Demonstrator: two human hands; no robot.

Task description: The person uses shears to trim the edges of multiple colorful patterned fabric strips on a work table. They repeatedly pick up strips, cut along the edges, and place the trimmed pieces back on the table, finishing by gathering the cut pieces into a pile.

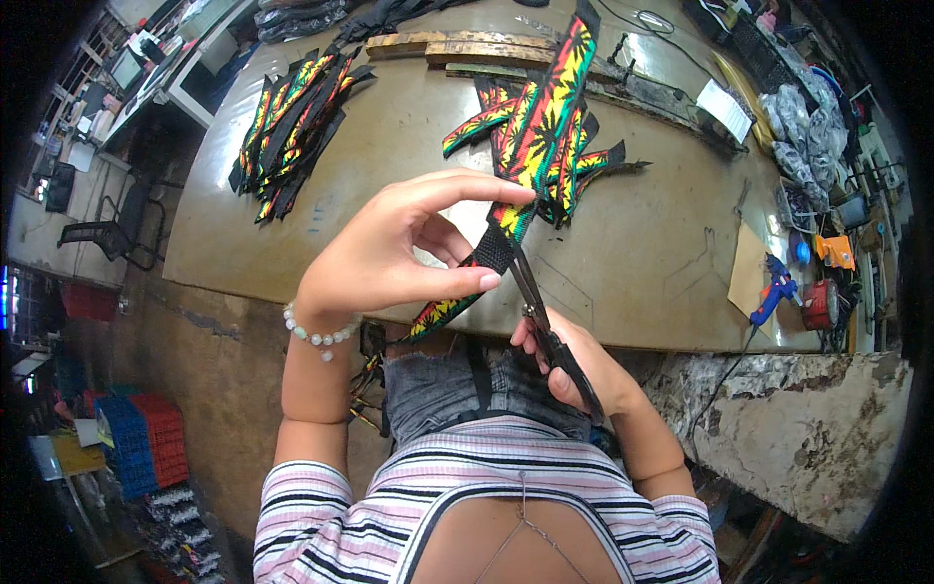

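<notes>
My left hand [384, 238], with a beaded bracelet at the wrist, is closed on a patterned strap [559, 92] in red, yellow, green and black. Index finger and thumb pinch it at two places, where it bends around a piece of black webbing [494, 249]. One end points away over the table; the other hangs past the near edge. My right hand [589, 360] grips black scissors [530, 292], their blades pointing up against the strap beside the webbing. Behind the held strap lies a loose pile of similar straps [593, 165].
A larger strap bundle [292, 127] lies on the table [389, 136] at the left. Wooden bars [467, 47] cross its far side. At the right are a blue glue gun [773, 287] with a trailing cord, brown paper [747, 268] and clear plastic bags [808, 131].
</notes>
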